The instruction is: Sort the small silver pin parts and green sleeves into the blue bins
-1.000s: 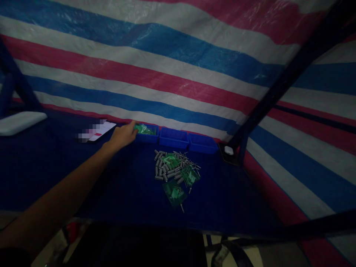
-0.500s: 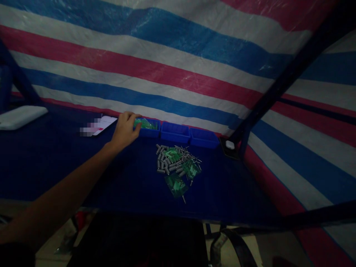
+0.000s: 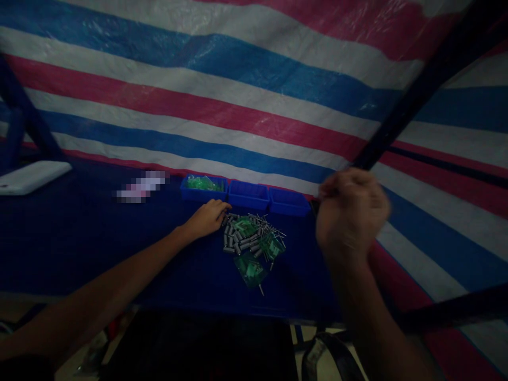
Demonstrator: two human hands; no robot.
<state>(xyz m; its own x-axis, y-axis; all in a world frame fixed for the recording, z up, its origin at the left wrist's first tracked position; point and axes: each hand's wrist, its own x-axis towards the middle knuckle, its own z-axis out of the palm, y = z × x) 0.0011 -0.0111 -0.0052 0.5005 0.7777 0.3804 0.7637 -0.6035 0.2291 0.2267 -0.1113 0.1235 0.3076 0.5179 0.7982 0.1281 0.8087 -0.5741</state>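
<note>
At the upper left edge of a mixed pile, my left hand (image 3: 206,218) reaches in with its fingers partly bent and slightly apart. Its fingertips are by the small grey metal cylinders (image 3: 234,244), and no held object shows. Thin metal pins (image 3: 273,230) lie at the pile's right. Small clear bags with green contents (image 3: 251,269) lie on and in front of the pile. My right hand (image 3: 351,211) is raised at the right, apart from the pile, blurred by motion. Its fingers look curled, but their grip is unclear.
Three blue bins stand in a row behind the pile: a left bin (image 3: 204,197) holding green bags, a middle bin (image 3: 249,201) and a right bin (image 3: 289,207). A white flat object (image 3: 34,177) lies far left on the blue table (image 3: 99,233). Striped sheeting (image 3: 222,106) hangs behind.
My left hand has moved from the left bin right and nearer to the pile's edge. My right hand has come into view at the right. The view has shifted slightly.
</note>
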